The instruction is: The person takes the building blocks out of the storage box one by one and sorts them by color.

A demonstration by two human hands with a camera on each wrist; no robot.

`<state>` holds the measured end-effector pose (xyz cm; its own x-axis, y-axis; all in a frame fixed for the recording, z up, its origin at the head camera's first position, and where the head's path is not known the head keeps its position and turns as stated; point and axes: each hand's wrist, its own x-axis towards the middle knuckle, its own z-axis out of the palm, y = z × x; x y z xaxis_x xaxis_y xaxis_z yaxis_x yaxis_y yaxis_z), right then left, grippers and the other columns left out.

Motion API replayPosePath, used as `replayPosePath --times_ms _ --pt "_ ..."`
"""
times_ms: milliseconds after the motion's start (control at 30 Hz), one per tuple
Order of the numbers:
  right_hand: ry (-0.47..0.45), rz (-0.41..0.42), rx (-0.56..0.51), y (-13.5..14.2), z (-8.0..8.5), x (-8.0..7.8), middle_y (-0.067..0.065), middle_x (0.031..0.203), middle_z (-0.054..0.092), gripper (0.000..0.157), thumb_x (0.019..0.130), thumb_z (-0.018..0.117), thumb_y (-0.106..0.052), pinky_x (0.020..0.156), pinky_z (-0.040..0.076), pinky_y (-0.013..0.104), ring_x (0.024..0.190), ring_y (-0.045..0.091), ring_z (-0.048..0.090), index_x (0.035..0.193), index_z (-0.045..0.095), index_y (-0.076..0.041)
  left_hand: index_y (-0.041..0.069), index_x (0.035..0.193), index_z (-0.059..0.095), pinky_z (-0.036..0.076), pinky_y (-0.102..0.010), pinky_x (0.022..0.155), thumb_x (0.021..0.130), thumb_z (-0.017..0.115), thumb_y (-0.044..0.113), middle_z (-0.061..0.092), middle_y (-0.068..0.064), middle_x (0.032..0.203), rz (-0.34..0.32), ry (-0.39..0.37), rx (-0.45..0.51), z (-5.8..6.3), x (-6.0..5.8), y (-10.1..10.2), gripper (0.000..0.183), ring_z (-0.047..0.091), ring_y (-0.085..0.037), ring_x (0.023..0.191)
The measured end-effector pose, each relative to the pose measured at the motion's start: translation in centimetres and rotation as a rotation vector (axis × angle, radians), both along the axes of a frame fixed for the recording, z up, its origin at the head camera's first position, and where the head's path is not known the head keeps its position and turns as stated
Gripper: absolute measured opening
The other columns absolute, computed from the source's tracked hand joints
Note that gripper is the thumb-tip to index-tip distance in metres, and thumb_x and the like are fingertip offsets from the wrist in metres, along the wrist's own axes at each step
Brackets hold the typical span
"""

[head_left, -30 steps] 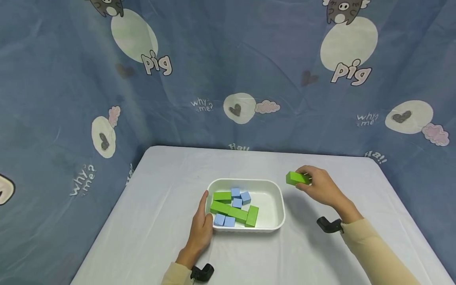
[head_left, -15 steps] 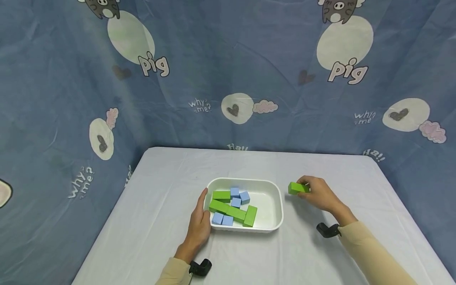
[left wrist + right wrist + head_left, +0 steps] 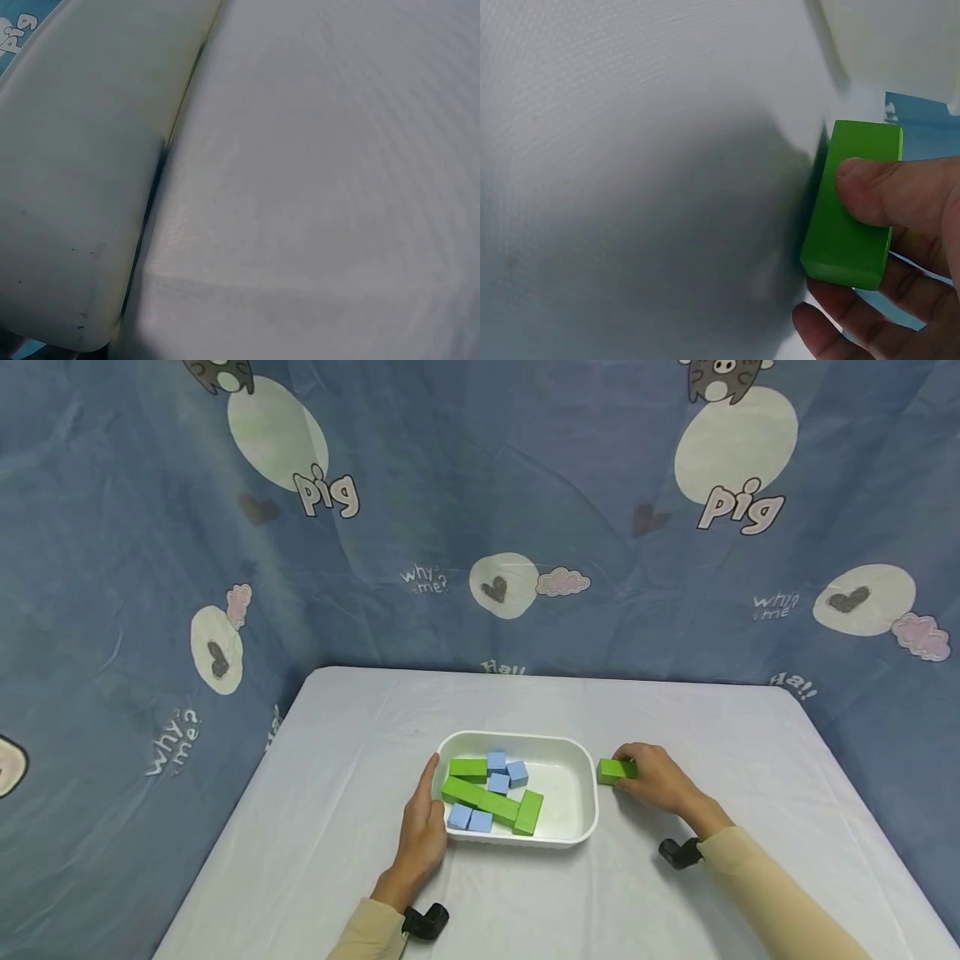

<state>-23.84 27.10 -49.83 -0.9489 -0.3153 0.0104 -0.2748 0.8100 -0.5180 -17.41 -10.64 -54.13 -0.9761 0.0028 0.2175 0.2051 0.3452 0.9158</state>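
My right hand (image 3: 658, 777) pinches a green rectangular block (image 3: 855, 202) between thumb and fingers, low over the table just right of a white plastic tray (image 3: 577, 793). In the right wrist view the thumb (image 3: 877, 191) lies across one broad face of the block. My left hand (image 3: 422, 827) rests along the tray's left wall, thumb at the near corner, fingers pointing away. Inside the tray, mostly in its left half, lie several green blocks (image 3: 529, 812) and several small blue cubes (image 3: 517, 772). The left wrist view shows the tray's outer wall (image 3: 82, 172), with no fingers visible.
A white cloth (image 3: 360, 735) covers the table. Behind and to the left hangs a blue curtain (image 3: 405, 460) printed with pigs and hearts. Black wrist cameras (image 3: 426, 922) sit under both wrists.
My right hand has come down with the green block and moved left, closer to the tray's right side. The left hand and the blocks in the tray stay as they were.
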Motion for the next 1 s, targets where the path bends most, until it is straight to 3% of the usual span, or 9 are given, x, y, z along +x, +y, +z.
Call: replayPosePath --times_ms 333,500,667,1000 --pt "-0.005 -0.011 0.003 -0.2 -0.3 0.0 0.008 0.102 0.068 0.032 0.081 0.079 -0.005 0.085 0.053 0.048 0.091 0.023 0.061 0.111 0.069 0.002 0.005 0.161 0.025 0.019 -0.048 0.122 0.09 0.034 -0.011 0.03 -0.012 0.164 0.009 0.018 -0.027 0.0 0.0 -0.3 0.073 0.024 -0.025 0.151" --pt "-0.018 0.003 -0.007 -0.2 0.2 0.1 0.016 0.113 0.067 0.044 0.08 0.082 -0.008 0.091 0.053 0.052 0.102 0.032 0.063 0.12 0.067 0.004 0.008 0.162 0.026 0.018 -0.046 0.122 0.091 0.034 -0.01 0.03 -0.009 0.164 0.002 -0.001 -0.006 -0.2 -0.1 -0.4 0.074 0.023 -0.023 0.151" --pt "0.003 0.007 -0.026 0.2 1.6 0.2 0.019 0.128 0.062 0.058 0.079 0.085 -0.013 0.092 0.052 0.055 0.112 0.04 0.061 0.13 0.062 0.002 0.008 0.162 0.026 0.019 -0.047 0.122 0.091 0.034 -0.01 0.031 -0.01 0.164 0.002 0.001 0.006 -0.3 -0.2 -0.4 0.073 0.024 -0.024 0.151" --pt "0.099 0.081 -0.105 -0.5 4.8 0.2 0.016 0.133 0.06 0.061 0.08 0.084 -0.009 0.09 0.053 0.055 0.112 0.038 0.062 0.135 0.058 0.0 0.008 0.162 0.027 0.02 -0.048 0.122 0.092 0.033 -0.009 0.031 -0.01 0.164 0.015 -0.014 0.004 -0.2 -0.1 -0.2 0.072 0.024 -0.025 0.151"
